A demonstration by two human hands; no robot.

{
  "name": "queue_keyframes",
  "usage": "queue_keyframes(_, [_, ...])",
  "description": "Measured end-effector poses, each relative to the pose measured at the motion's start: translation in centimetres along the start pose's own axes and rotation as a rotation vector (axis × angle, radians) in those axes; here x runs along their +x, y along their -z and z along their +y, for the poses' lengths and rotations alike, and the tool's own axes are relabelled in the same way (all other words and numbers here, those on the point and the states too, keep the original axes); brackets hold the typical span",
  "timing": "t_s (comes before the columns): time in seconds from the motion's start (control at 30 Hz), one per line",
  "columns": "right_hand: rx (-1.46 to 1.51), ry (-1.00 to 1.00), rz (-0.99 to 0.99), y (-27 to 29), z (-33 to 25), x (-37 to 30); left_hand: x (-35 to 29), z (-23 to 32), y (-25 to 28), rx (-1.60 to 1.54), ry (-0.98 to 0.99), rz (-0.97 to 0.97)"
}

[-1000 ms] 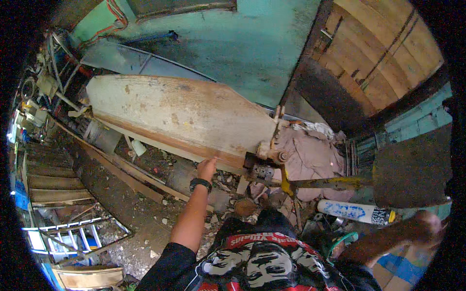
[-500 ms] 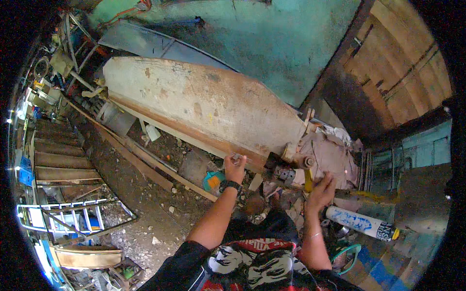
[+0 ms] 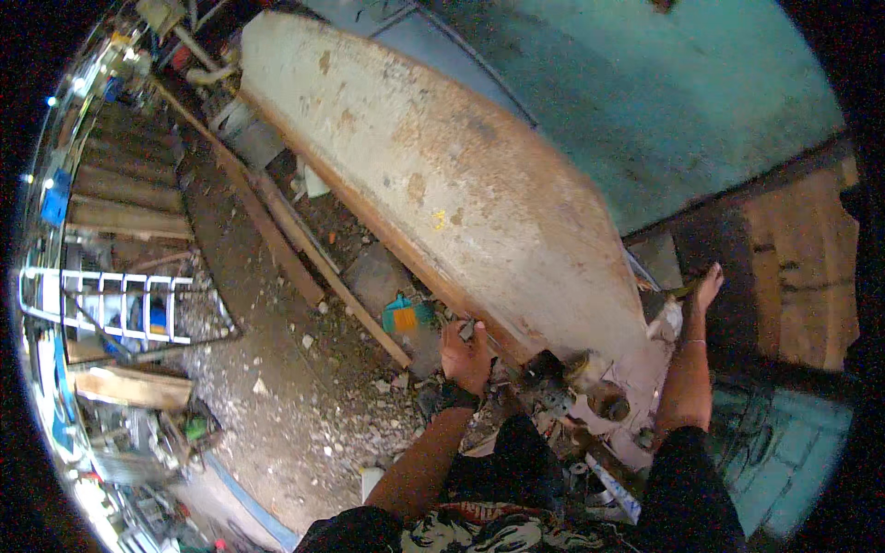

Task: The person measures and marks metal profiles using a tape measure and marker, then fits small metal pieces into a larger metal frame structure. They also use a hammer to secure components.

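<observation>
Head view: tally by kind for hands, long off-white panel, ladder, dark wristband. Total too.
Hands: 2
Long off-white panel: 1
Ladder: 1
Dark wristband: 1
Total: 5

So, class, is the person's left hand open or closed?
Closed: the left hand is curled, with a small grey object showing in its grip.

Dim light fills most of the view, and the strongest brightness sits along the left rim, where small white points glare and the ladder (image 3: 115, 276) looks bleached. The pale board (image 3: 406, 147) catches a soft light; the ground (image 3: 343, 228) below its edge and the brown panel (image 3: 797, 318) at right sink into shadow. Grain speckles dark areas, fine detail smears, and straight edges bend toward a black, round border
</observation>
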State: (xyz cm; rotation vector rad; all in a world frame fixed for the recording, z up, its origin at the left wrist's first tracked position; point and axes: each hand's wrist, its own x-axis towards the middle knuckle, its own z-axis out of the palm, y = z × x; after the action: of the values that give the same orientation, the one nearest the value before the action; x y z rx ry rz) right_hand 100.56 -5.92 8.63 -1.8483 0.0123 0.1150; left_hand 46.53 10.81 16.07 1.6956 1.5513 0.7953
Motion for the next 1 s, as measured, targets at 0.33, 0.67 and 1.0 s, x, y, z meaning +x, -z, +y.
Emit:
queue_keyframes(0.33, [-0.072, 0.080, -0.319, -1.2, 17.7, 12.1, -1.6, 3.6, -0.7, 0.079, 0.007, 0.280])
queue_keyframes(0.67, [0.024, 0.069, -0.289, 1.4, 11.3, 13.6, -0.1, 4.9, 4.9, -0.779, 0.386, 0.011])
queue_keyframes(1.0, [0.061, 0.042, -0.256, 4.3, 7.9, 10.8, 0.6, -0.2, 6.0, -1.247, 0.704, -0.389])
